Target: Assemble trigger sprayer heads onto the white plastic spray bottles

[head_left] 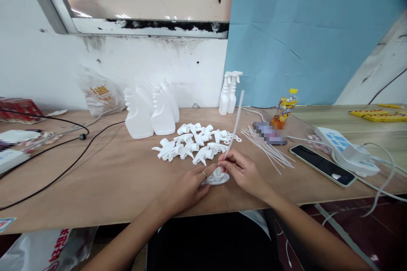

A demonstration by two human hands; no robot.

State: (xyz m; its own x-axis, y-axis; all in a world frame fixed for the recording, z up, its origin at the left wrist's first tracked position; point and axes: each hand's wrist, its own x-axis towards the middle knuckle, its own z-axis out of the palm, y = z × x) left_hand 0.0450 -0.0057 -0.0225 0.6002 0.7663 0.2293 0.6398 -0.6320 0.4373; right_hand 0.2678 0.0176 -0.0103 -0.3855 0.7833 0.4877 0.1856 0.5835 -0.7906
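Note:
My right hand (pixel 243 173) pinches a thin, clear-white plastic tube (pixel 237 120) low down, and the tube stands up at a slight tilt. Its lower end is at a white trigger spray head (pixel 219 177) lying on the table. From the left, my left hand (pixel 193 184), with a ring on one finger, grips that spray head; the fingers partly hide it. Just beyond my hands lies a pile of loose white trigger spray heads (pixel 186 146), with small white rings (pixel 233 136) at its right edge. More thin tubes (pixel 270 152) lie spread to the right.
White bottles without heads (pixel 163 114) stand at the back left, and two bottles with spray heads (pixel 224 95) by the wall. To the right are a drink bottle (pixel 286 108), a phone (pixel 322 165) and a power strip (pixel 346 150). Black cables (pixel 76 159) cross the left side.

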